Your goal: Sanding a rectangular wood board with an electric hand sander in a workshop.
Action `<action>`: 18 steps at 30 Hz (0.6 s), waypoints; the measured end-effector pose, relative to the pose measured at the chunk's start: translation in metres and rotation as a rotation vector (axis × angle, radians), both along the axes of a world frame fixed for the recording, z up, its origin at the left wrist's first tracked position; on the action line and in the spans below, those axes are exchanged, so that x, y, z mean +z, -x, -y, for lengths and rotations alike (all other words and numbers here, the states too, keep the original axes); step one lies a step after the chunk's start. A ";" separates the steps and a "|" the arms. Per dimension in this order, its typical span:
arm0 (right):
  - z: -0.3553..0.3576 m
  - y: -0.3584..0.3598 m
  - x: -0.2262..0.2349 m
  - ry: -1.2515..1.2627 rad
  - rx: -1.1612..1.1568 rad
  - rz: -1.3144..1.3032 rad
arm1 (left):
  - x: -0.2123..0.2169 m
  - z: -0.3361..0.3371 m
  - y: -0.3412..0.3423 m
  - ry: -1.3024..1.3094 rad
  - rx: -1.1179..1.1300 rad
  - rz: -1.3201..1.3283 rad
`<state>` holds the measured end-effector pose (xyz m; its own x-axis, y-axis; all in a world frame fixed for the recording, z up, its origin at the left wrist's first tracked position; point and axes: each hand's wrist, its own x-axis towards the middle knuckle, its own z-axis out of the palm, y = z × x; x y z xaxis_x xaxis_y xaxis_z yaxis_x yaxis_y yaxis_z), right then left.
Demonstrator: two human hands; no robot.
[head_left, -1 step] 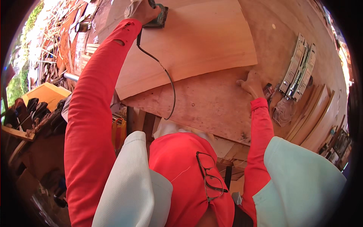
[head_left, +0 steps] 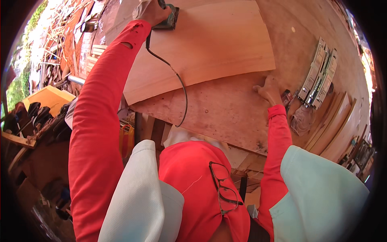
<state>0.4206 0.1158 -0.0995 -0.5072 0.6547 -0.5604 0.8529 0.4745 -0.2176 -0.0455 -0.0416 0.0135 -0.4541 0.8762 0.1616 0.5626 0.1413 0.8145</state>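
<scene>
My left hand (head_left: 150, 12) is wrapped round a green electric sander (head_left: 171, 18) at the top of the view, and part of the tool is cut off by the frame's edge. The sander rests on a pale, thin wooden panel (head_left: 213, 44). A black power cord (head_left: 177, 74) hangs from it in a curve across the panel to the near edge of the work table (head_left: 225, 109). My right hand (head_left: 269, 89) lies on the table just below the panel's right corner, holding nothing. Its thumb points left, apart from the fingers.
Metal rails (head_left: 318, 74) lie on the table at the right. Beside them are a small red box (head_left: 286, 97), a crumpled clear plastic bag (head_left: 302, 120) and several long wooden boards (head_left: 334, 129). Wood scraps (head_left: 50, 44) litter the ground at the far left, behind a yellow board (head_left: 50, 99).
</scene>
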 end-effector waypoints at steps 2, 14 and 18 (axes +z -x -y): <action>-0.003 0.003 0.000 -0.017 0.013 -0.019 | -0.006 -0.002 0.002 0.565 0.439 -0.454; 0.063 0.111 0.039 -0.372 0.274 -0.665 | -0.018 0.113 0.054 0.786 0.648 -0.507; 0.092 0.256 0.030 -0.374 0.673 -0.880 | -0.017 0.159 0.074 0.799 0.716 -0.378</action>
